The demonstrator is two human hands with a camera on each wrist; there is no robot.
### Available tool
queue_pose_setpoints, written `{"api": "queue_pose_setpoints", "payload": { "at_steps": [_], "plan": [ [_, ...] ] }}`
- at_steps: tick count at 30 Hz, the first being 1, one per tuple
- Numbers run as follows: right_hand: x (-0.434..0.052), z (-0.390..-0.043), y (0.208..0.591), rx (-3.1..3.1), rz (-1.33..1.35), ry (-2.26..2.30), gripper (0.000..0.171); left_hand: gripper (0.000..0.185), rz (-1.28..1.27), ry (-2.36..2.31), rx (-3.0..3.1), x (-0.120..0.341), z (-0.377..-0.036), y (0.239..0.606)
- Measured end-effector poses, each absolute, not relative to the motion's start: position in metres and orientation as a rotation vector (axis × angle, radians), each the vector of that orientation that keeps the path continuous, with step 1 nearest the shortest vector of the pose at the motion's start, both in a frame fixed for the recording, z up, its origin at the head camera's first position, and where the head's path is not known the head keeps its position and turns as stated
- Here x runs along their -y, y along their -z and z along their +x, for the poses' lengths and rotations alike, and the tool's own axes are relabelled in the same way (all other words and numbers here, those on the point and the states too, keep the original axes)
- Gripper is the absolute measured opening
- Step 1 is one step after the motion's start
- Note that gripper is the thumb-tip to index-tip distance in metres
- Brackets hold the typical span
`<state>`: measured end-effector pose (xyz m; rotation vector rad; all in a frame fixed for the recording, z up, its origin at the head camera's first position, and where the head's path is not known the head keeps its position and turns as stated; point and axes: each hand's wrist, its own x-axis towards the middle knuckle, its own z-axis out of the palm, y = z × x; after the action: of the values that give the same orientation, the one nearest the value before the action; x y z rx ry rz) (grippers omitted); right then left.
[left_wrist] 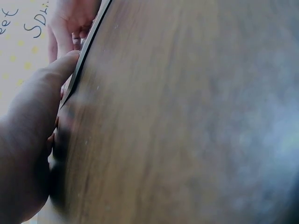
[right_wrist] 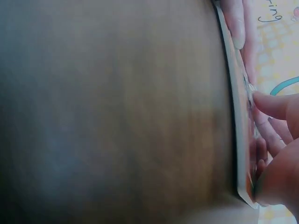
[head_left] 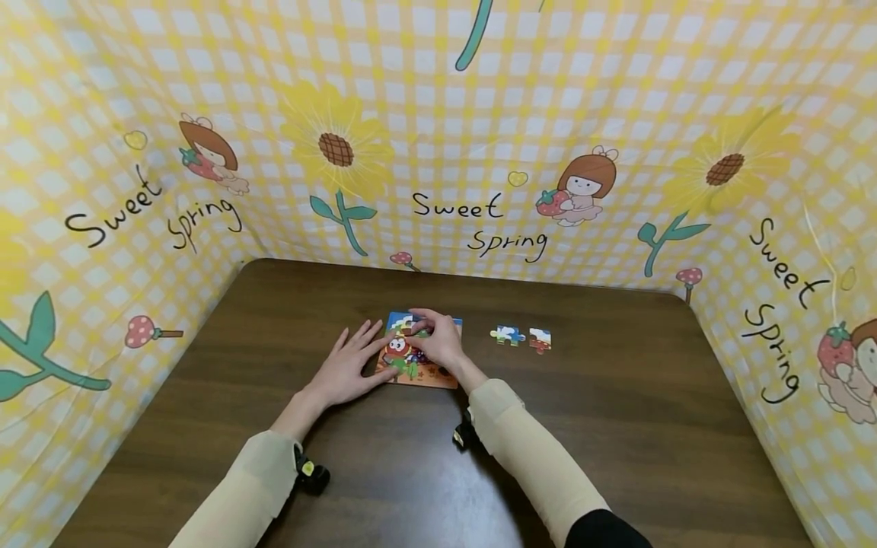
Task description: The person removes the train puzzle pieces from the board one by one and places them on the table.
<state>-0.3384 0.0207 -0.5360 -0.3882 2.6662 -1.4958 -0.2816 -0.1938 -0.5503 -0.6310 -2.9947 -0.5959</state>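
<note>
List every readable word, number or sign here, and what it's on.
"Sweet Spring": left cloth wall
"Sweet Spring": back cloth wall
"Sweet Spring": right cloth wall
"ing", cut off: cloth, right wrist view
Left wrist view: lettering blurred, cut off
Puzzle board: any text too small to read

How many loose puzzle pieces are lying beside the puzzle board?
2: one piece to the right of the puzzle board, and a second piece just right of that. Others could be hidden under the hands.

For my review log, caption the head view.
Left hand and right hand at a jigsaw, loose pieces lying to its right.
</note>
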Motion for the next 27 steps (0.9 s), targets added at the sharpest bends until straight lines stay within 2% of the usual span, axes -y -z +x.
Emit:
{"api": "queue_pose_setpoints", "payload": {
  "at_steps": [13,27],
  "plan": [
    [-0.0175,-0.3353,0.5419,-2.737,-0.317,1.548,0.041,0.073,-0.622,0.586,2.976,0.1921,-0.2793,0.5514],
    [-0.0272,-0.3358,0.5411,-2.457,-0.312,1.913,0.042,0.075,-0.62,0.594,2.976,0.1911,-0.2791,0.5503]
  ]
}}
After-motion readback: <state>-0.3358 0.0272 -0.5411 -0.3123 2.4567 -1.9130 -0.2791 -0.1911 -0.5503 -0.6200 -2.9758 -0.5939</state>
